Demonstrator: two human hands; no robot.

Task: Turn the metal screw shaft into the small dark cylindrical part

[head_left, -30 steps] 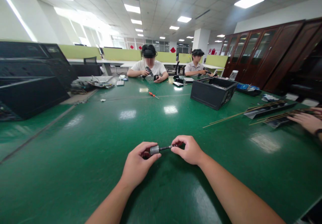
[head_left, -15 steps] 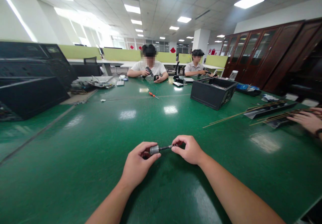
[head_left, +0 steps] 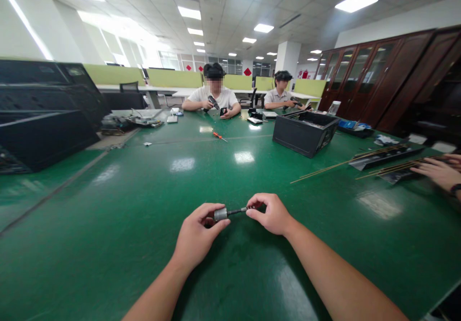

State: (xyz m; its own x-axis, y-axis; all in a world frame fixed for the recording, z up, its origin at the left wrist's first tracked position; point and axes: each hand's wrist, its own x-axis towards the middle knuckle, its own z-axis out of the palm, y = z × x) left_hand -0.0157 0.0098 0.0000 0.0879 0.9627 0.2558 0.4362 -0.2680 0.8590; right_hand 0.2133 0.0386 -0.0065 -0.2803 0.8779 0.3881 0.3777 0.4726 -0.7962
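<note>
A grey cylinder (head_left: 221, 214) with a dark shaft (head_left: 236, 211) is held over the near part of a glossy green tabletop (head_left: 137, 225) — left hand (head_left: 197, 233) pinching the cylinder between thumb and fingers, right hand (head_left: 271, 216) pinching the shaft's far end. The surface mirrors ceiling lights (head_left: 357, 2) in pale patches. Beyond, an orange-handled screwdriver (head_left: 217, 135) lies left of an open black box (head_left: 296, 141). Farther back — two people (head_left: 220, 96), yellow-green partitions (head_left: 173, 79), and brown cabinets (head_left: 380, 83) along the right.
</note>
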